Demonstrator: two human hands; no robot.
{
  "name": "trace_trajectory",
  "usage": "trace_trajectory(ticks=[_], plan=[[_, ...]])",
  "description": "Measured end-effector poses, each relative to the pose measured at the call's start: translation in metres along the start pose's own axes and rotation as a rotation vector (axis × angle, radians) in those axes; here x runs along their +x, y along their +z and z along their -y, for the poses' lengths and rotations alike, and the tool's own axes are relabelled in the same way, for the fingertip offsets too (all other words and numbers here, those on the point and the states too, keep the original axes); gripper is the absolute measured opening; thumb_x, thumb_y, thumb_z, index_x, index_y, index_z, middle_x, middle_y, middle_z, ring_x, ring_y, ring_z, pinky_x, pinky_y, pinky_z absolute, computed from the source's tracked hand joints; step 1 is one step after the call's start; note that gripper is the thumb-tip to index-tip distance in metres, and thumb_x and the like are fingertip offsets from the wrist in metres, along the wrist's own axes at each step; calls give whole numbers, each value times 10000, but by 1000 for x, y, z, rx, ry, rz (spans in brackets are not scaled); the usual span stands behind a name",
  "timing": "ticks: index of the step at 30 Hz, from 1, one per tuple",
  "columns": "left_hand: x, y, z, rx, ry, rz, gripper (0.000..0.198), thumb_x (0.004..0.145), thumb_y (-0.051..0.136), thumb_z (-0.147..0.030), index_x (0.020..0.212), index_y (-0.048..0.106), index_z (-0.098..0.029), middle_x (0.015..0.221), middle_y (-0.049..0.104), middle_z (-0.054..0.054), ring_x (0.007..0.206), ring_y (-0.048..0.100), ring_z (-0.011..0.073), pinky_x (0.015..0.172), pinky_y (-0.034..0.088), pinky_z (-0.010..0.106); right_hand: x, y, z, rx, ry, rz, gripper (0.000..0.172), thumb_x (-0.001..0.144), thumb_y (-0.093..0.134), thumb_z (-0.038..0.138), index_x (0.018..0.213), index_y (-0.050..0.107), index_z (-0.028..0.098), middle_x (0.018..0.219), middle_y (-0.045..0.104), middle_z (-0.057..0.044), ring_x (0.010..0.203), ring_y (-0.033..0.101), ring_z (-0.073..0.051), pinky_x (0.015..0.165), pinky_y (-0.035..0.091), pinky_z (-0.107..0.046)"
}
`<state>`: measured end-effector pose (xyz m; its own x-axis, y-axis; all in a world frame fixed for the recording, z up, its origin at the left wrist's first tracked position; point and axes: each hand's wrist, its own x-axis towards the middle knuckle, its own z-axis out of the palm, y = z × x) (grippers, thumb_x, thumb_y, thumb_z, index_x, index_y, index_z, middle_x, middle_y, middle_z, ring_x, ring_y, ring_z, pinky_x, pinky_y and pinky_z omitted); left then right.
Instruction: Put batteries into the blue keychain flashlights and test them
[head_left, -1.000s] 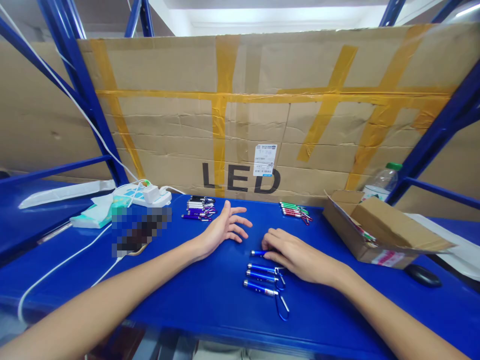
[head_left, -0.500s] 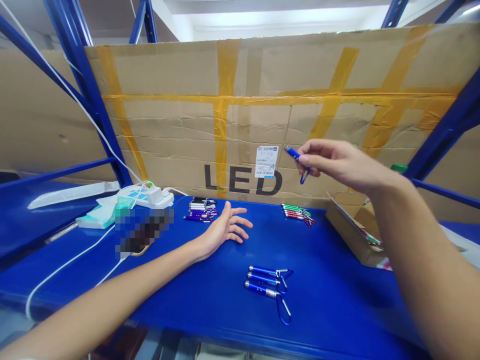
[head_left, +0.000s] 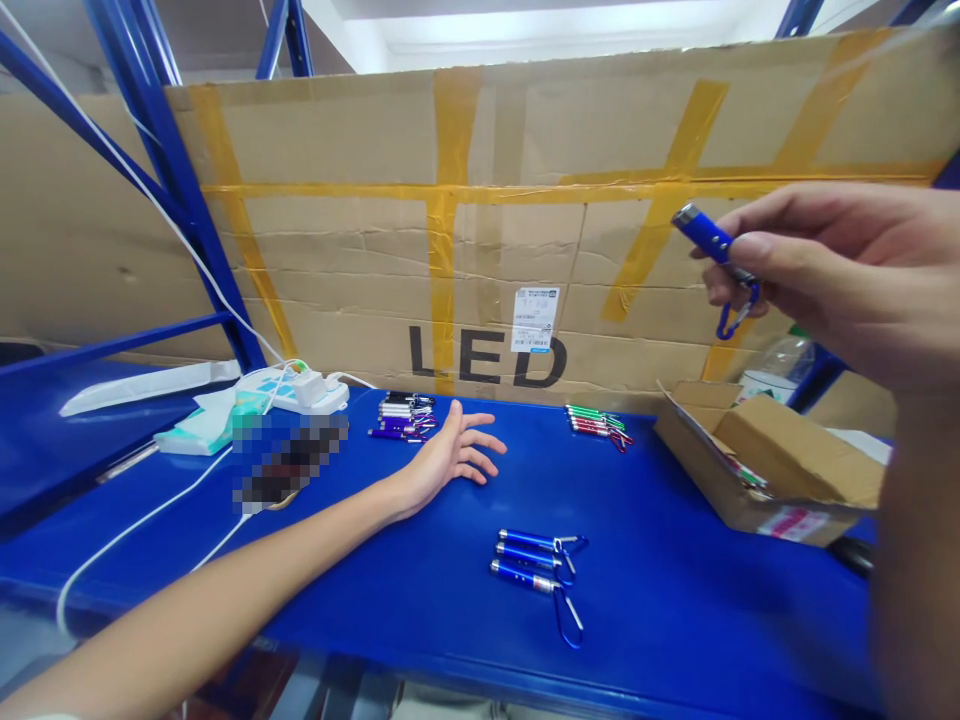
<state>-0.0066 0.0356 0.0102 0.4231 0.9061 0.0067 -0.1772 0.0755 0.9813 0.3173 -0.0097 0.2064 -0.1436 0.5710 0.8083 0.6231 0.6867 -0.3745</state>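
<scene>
Pinched between the thumb and fingers of my right hand is a small blue keychain flashlight, held up in the air with its carabiner clip hanging below. My left hand rests on its side on the blue table, fingers spread and holding nothing. In front of it lie three blue keychain flashlights with blue carabiners, side by side. Just behind my left hand is a row of black, silver and purple flashlights. Green and red flashlights form another group farther right.
An opened cardboard box with several flashlights inside stands on the right, a plastic bottle behind it. A power strip, cables and a blurred-out phone-like object lie left. A large cardboard panel stands along the back.
My right hand has moved right, up and closer to the camera with the blue flashlight, uncovering more of the cardboard box. My left hand and the laid-out flashlights have stayed put.
</scene>
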Motion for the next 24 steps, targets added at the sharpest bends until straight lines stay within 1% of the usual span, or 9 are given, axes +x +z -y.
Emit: trace_trajectory(ticks=[2, 5, 8, 13, 16, 18, 20, 22, 24], plan=[[-1, 1, -1, 6, -10, -10, 789, 1068, 232, -749, 1450, 557, -141, 1162, 743, 179, 827, 726, 217, 725, 560, 318, -7, 7, 3, 19, 19, 139, 403, 993, 710, 577, 1090, 799, 196, 843, 748, -42, 736, 650, -142, 683, 484, -365], [-1, 2, -2, 11, -10, -10, 771, 1081, 215, -727, 1451, 554, -142, 1169, 744, 179, 832, 729, 213, 727, 564, 312, -25, 29, 0, 50, 61, 335, 426, 1011, 659, 626, 1034, 778, 217, 895, 766, -55, 820, 686, -201, 726, 525, -359], [-1, 2, -2, 9, -5, -11, 784, 1068, 245, -748, 1456, 552, -140, 1165, 746, 181, 832, 732, 215, 725, 566, 312, -49, 57, -12, 102, 193, 492, 403, 1055, 576, 614, 1081, 707, 233, 938, 748, -43, 842, 673, -209, 702, 517, -325], [-1, 2, -2, 9, -9, -11, 780, 1072, 230, -742, 1450, 557, -143, 1158, 746, 173, 829, 734, 213, 726, 568, 312, -81, 93, -34, 239, 317, 502, 377, 1074, 506, 579, 1054, 605, 216, 884, 695, -34, 786, 621, -189, 714, 502, -312], [-1, 2, -4, 8, 2, -17, 776, 1068, 247, -748, 1439, 568, -146, 1165, 746, 173, 842, 735, 218, 731, 572, 314, -95, 108, -42, 257, 372, 511, 374, 1091, 450, 569, 1142, 595, 228, 874, 654, -9, 699, 560, -167, 648, 475, -295], [-2, 2, -4, 11, 10, -26, 783, 1061, 270, -758, 1444, 566, -142, 1184, 745, 179, 852, 733, 222, 738, 574, 317, -104, 116, -45, 223, 347, 543, 400, 1103, 428, 569, 1231, 605, 234, 1010, 694, -42, 779, 601, -186, 687, 495, -307], [-2, 3, -5, 15, 16, -34, 790, 1052, 298, -769, 1449, 567, -141, 1194, 743, 183, 861, 730, 227, 743, 574, 320, -112, 123, -48, 187, 285, 576, 393, 1113, 423, 541, 1239, 623, 228, 1133, 713, -74, 899, 643, -216, 784, 517, -337], [-1, 2, -4, 15, 22, -36, 790, 1045, 324, -775, 1449, 572, -144, 1191, 742, 182, 873, 728, 233, 747, 573, 325, -118, 129, -49, 155, 228, 598, 364, 1125, 406, 501, 1193, 627, 221, 1156, 721, -86, 971, 659, -235, 869, 510, -364], [-1, 2, -4, 14, 25, -36, 788, 1042, 335, -778, 1444, 576, -144, 1185, 741, 179, 883, 724, 238, 746, 571, 327, -124, 135, -50, 110, 189, 624, 341, 1136, 377, 474, 1155, 606, 221, 1093, 727, -83, 953, 668, -240, 875, 492, -370]])
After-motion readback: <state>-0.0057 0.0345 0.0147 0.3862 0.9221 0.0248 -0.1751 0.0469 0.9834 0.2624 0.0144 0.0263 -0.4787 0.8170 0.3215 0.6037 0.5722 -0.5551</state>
